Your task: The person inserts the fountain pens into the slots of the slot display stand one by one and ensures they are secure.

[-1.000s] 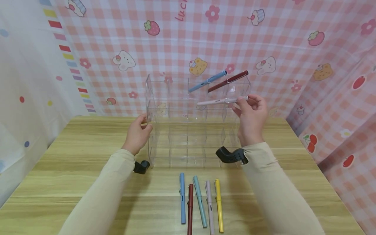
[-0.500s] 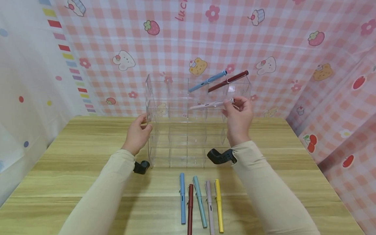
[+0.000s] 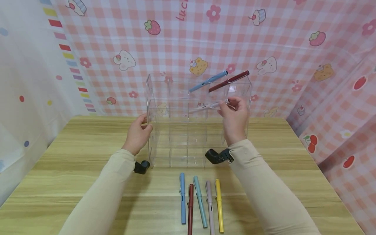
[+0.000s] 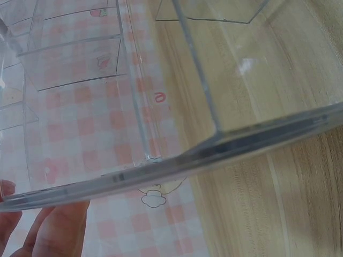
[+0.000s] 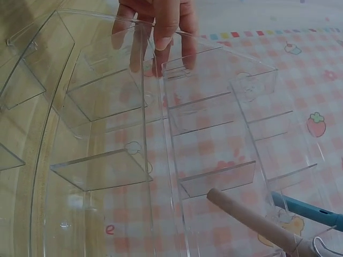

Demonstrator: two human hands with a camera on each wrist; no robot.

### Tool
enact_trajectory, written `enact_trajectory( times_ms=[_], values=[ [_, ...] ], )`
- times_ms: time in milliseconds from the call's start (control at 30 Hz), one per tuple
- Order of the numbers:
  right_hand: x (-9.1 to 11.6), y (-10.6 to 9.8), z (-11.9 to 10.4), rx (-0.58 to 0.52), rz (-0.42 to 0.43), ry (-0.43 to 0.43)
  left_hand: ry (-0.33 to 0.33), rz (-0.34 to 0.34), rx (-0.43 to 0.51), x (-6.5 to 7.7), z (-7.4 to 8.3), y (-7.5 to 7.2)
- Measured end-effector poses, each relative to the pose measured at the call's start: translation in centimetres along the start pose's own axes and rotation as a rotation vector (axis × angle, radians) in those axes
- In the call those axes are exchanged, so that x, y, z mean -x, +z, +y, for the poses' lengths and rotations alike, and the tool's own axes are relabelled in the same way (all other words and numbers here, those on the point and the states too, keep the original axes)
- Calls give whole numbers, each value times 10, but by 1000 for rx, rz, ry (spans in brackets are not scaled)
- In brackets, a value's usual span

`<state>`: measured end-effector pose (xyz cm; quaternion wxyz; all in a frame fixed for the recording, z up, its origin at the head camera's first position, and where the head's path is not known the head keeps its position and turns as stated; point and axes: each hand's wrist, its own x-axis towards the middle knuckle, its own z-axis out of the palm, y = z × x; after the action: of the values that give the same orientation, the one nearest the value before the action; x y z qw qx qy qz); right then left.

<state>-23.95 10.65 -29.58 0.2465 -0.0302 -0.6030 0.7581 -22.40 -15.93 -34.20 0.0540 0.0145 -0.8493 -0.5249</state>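
A clear acrylic rack (image 3: pixel 179 122) with several small compartments stands upright on the table. My left hand (image 3: pixel 138 134) grips its left side panel, thumb at the front and fingers behind; the left wrist view shows fingertips (image 4: pixel 60 230) at the panel edge (image 4: pixel 161 170). My right hand (image 3: pixel 236 119) pinches a pale pink fountain pen (image 3: pixel 209 106) by its capped end. The barrel of that pen (image 5: pixel 246 217) slants down to the left, its free end at a compartment in the second row from the top. Above it, a blue pen (image 3: pixel 208 81) and a dark red pen (image 3: pixel 229 81) lean in the top row.
In front of the rack, pens lie side by side on the wooden table (image 3: pixel 88 182): blue (image 3: pixel 182 199), dark red (image 3: pixel 190 207), teal (image 3: pixel 200 200), lilac (image 3: pixel 210 207) and yellow (image 3: pixel 219 205). A pink checked cloth (image 3: pixel 176 42) hangs close behind the rack.
The right hand has moved left and slightly down with the pale pink pen, bringing its free end to the rack and tilting it more. The left hand stays in place.
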Motion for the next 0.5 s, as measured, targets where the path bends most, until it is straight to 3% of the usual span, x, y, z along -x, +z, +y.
enact_trajectory(
  times_ms=[500],
  values=[
    [-1,4,3,92,-24,-9,1,0,-2,-1,0,0]
  ],
)
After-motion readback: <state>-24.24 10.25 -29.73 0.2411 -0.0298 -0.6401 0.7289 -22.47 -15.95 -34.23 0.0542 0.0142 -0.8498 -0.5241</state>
